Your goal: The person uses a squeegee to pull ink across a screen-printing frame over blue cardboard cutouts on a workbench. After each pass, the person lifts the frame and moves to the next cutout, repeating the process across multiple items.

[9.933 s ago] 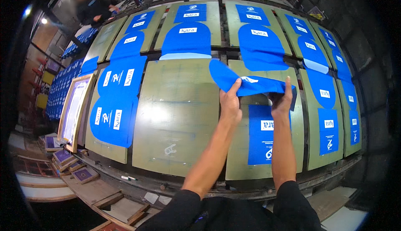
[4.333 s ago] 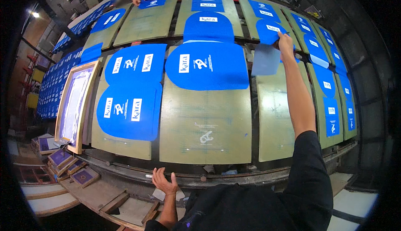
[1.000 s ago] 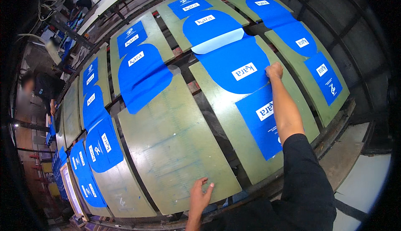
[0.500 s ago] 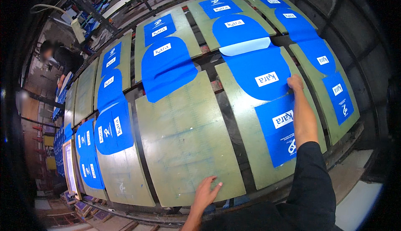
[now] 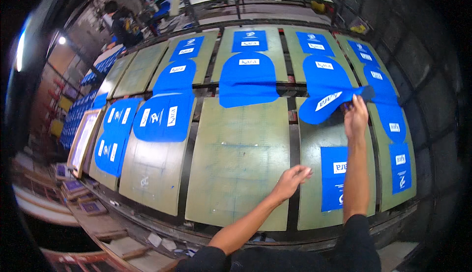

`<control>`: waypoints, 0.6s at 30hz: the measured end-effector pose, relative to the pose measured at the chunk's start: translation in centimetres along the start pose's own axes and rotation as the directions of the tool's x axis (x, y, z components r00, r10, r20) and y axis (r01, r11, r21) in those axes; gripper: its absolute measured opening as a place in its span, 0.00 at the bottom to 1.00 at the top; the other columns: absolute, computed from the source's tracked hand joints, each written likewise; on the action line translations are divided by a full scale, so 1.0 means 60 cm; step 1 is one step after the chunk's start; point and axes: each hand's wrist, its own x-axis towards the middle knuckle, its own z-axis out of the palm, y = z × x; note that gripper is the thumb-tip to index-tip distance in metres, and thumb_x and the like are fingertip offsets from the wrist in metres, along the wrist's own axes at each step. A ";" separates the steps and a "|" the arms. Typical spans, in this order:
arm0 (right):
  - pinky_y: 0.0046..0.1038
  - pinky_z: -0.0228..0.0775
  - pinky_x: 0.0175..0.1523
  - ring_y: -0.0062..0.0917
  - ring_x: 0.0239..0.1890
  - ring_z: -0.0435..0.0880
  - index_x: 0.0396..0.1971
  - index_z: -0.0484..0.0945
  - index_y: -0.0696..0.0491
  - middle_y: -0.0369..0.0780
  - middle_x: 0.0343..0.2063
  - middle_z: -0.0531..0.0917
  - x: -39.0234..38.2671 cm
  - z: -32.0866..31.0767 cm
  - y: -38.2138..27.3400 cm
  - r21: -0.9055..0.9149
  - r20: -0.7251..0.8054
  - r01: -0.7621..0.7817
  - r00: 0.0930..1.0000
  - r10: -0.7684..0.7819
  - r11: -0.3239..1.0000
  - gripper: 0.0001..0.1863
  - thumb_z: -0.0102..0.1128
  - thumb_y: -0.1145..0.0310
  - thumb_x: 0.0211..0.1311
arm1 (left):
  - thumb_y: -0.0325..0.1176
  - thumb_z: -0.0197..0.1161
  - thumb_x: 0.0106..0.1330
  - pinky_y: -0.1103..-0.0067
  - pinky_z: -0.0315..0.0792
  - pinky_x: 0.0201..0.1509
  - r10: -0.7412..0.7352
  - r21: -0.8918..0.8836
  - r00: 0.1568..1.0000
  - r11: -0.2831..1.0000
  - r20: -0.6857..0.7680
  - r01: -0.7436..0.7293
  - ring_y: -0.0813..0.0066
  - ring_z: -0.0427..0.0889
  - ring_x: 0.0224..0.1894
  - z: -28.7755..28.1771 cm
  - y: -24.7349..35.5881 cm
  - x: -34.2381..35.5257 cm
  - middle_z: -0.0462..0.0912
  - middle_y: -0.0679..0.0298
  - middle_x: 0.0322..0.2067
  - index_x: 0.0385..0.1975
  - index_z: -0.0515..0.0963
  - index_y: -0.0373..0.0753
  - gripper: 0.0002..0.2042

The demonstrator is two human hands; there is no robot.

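My right hand [image 5: 356, 117] pinches the edge of a blue printed cloth panel [image 5: 310, 114] with a rounded end. The panel's near part is lifted and folded up off the third-nearest green board [image 5: 309, 173]; its dark underside shows beside my fingers. Below it, a blue rectangular cloth piece [image 5: 330, 193] with white print lies flat, partly hidden by my right forearm. My left hand [image 5: 292, 182] hovers at the right edge of the bare middle board [image 5: 236, 169], fingers loosely apart and holding nothing.
Several more boards carry blue printed pieces, such as a rounded panel [image 5: 164, 117] to the left and another [image 5: 248, 78] behind. A wood-framed screen [image 5: 84, 137] leans at the left end. Dark gaps separate the boards. Another person [image 5: 125, 24] works at the far left.
My right hand has taken the rounded panel's edge and lifted it up and away from me. My left hand has moved right and forward. The view has shifted.
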 end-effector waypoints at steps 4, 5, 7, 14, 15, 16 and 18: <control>0.31 0.78 0.46 0.26 0.41 0.81 0.48 0.73 0.53 0.37 0.40 0.81 -0.235 0.115 0.067 0.172 -0.038 -0.085 0.995 0.093 0.981 0.08 0.53 0.68 0.74 | 0.58 0.51 0.74 0.70 0.69 0.61 0.089 -0.346 0.981 0.927 -0.171 -0.145 0.66 0.77 0.58 0.003 0.022 -0.038 0.77 0.56 0.58 0.64 0.68 0.34 0.32; 0.31 0.78 0.46 0.26 0.40 0.82 0.49 0.72 0.54 0.39 0.41 0.81 -0.297 0.137 0.096 0.147 -0.075 -0.158 0.982 0.170 0.976 0.09 0.52 0.69 0.74 | 0.58 0.50 0.74 0.70 0.68 0.62 0.110 -0.379 0.970 0.906 -0.216 -0.187 0.66 0.76 0.58 -0.012 0.020 -0.057 0.76 0.56 0.58 0.65 0.67 0.35 0.33; 0.30 0.79 0.46 0.26 0.39 0.83 0.51 0.71 0.55 0.41 0.43 0.81 -0.408 0.179 0.155 0.143 -0.077 -0.270 0.956 0.282 0.952 0.10 0.50 0.69 0.75 | 0.54 0.54 0.74 0.76 0.70 0.51 0.056 -0.437 0.916 0.866 -0.397 -0.242 0.74 0.78 0.47 -0.050 0.009 -0.092 0.81 0.62 0.46 0.51 0.77 0.38 0.23; 0.28 0.78 0.46 0.26 0.41 0.84 0.51 0.72 0.53 0.38 0.43 0.83 -0.656 0.306 0.336 0.069 -0.148 -0.508 0.846 0.513 0.858 0.15 0.54 0.59 0.74 | 0.33 0.62 0.69 0.80 0.69 0.27 -0.004 -0.227 0.706 0.948 -0.709 -0.222 0.83 0.74 0.24 -0.319 -0.070 -0.240 0.82 0.67 0.27 0.30 0.79 0.38 0.07; 0.34 0.78 0.51 0.31 0.48 0.83 0.54 0.70 0.54 0.43 0.47 0.81 -0.675 0.316 0.357 0.113 -0.129 -0.527 0.833 0.538 0.842 0.22 0.56 0.53 0.73 | 0.32 0.61 0.68 0.79 0.70 0.32 0.093 -0.112 0.684 0.962 -0.723 -0.249 0.82 0.75 0.28 -0.371 -0.076 -0.275 0.81 0.68 0.27 0.30 0.80 0.37 0.07; 0.36 0.77 0.52 0.33 0.49 0.82 0.55 0.69 0.55 0.44 0.49 0.80 -0.682 0.320 0.377 0.155 -0.218 -0.526 0.807 0.548 0.836 0.24 0.57 0.51 0.72 | 0.32 0.59 0.67 0.78 0.69 0.38 0.100 -0.082 0.716 0.973 -0.691 -0.215 0.82 0.75 0.31 -0.425 -0.080 -0.310 0.81 0.70 0.28 0.31 0.81 0.36 0.07; 0.39 0.76 0.55 0.37 0.52 0.80 0.58 0.66 0.56 0.48 0.53 0.78 -0.702 0.328 0.416 0.264 -0.334 -0.529 0.734 0.591 0.806 0.30 0.58 0.48 0.70 | 0.33 0.58 0.66 0.79 0.68 0.40 0.093 0.040 0.775 0.995 -0.625 -0.088 0.82 0.73 0.32 -0.552 -0.079 -0.393 0.80 0.72 0.29 0.33 0.81 0.35 0.08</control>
